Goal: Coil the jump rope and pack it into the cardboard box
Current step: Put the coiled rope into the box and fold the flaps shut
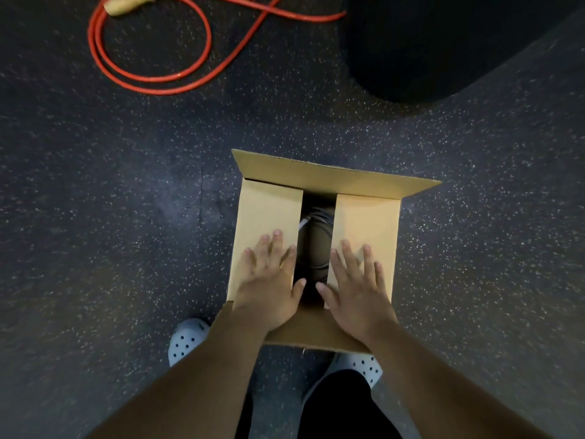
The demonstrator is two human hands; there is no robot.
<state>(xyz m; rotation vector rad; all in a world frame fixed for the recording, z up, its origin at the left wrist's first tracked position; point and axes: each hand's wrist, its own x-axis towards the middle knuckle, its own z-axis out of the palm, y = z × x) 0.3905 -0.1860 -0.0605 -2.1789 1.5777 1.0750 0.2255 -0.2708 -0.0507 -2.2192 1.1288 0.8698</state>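
- Red jump rope (152, 58) is lying loose on the speckled dark floor (95, 217), well apart from the cardboard box (329, 179); its upper run is being cut off by the top edge, and only part of a tan wooden handle (126, 4) is showing
- Large black object (443, 42) is filling the upper right corner; too dark and cropped to identify
- Box interior is mostly staying hidden under two side flaps; only a narrow gap is showing between them
- Through that gap a dark coiled cord (319, 217) with a small pale end piece (303, 223) is showing; whether this is a second rope cannot be told, being dim and blurred
- Far flap is standing open and angled away; near flap is lying outward beneath the wrists
- Left hand (272, 280) is resting flat, fingers spread, on the left flap (269, 207), pressing it down and grasping nothing
- Right hand (357, 286) is lying flat in the same way on the right flap (367, 220), palm down and holding nothing
- Both thumbs are pointing inward over the gap, close but not touching
- Pale perforated clogs (186, 340) are showing partly behind forearms and box; the right one is mostly covered
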